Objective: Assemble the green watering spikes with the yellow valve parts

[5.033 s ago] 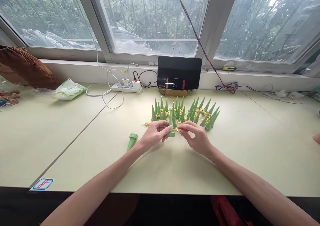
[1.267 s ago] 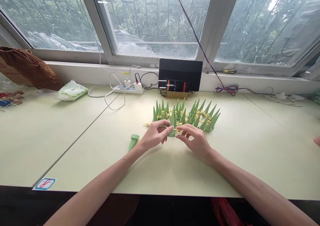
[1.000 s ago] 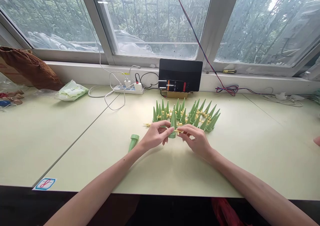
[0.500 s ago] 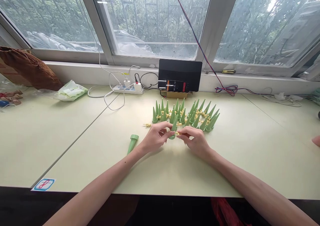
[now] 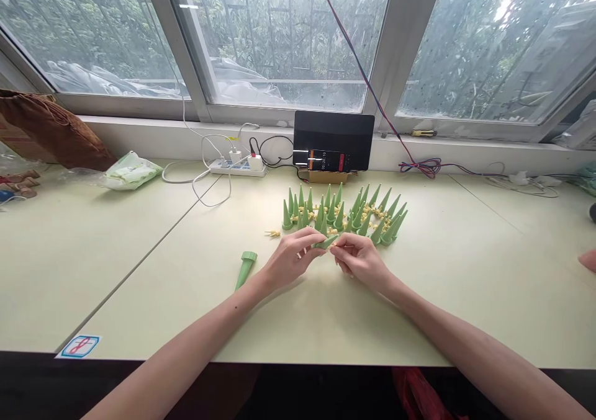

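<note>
My left hand [image 5: 289, 260] pinches a green plastic cone [image 5: 326, 241], now tipped over sideways with its point toward the right. My right hand [image 5: 359, 260] meets it from the right, fingers pinched at a small yellow piece at the cone's side. Just behind both hands stands a cluster of several upright green cones [image 5: 342, 212] with small yellow pieces among them. One loose yellow piece [image 5: 272, 233] lies left of the cluster. A single green spike [image 5: 245, 269] lies flat on the table left of my left wrist.
A black tablet with a phone [image 5: 333, 142] leans against the window sill behind the cones. A power strip with white cables [image 5: 236, 165] lies to its left, a green-white packet [image 5: 130, 169] and a brown bag [image 5: 51, 131] farther left. Another person's fingertip [image 5: 587, 260] shows at the right edge.
The green cone in my hands has gone from upright to tipped sideways, and both hands have drawn slightly toward me. The rest of the table is unchanged.
</note>
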Demonstrator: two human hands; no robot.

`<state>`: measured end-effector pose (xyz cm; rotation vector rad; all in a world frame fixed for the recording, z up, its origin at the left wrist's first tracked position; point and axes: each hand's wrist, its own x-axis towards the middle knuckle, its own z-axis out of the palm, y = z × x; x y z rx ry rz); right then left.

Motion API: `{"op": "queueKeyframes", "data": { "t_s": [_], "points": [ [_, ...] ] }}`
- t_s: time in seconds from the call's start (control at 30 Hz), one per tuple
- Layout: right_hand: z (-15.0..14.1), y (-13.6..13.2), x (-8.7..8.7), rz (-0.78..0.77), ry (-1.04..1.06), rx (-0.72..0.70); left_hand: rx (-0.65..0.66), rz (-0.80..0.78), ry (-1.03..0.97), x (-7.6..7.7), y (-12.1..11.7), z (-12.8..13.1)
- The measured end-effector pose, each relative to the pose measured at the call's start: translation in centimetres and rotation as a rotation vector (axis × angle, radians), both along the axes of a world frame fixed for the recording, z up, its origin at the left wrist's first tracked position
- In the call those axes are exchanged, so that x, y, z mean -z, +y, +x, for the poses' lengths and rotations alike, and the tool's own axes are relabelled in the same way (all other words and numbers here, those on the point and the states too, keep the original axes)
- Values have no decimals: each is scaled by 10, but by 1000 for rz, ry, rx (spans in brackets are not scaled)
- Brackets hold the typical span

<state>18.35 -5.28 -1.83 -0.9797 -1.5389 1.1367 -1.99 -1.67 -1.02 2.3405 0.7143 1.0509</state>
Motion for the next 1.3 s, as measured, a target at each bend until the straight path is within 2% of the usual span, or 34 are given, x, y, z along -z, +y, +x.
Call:
{"op": "queueKeyframes", "data": {
  "t_s": [0.1,0.2,0.3,0.4,0.5,0.63,0.8,1.1,1.3],
  "points": [
    [0,0,-1,-27,15,-11,3,2,-7,0,-1,2],
    [-1,0,2,15,-15,34,-33,-120,-55,-3,-3,5],
    [-1,1,6,194,-147,148,-69,-292,-90,-8,-5,7],
    [2,3,7,475,-341,222,-73,-445,-120,-13,-7,6],
    [5,6,6,698,-463,202,-61,-551,-156,-17,-8,5],
    [6,8,7,818,-516,150,-58,-588,-152,-18,-8,4],
    [6,7,9,797,-563,119,-53,-540,-113,-15,-7,4],
    [7,5,14,658,-647,56,-43,-204,-58,-8,-3,4],
    [4,1,8,452,-565,12,-9,-94,-23,-4,0,1]
  ]
}}
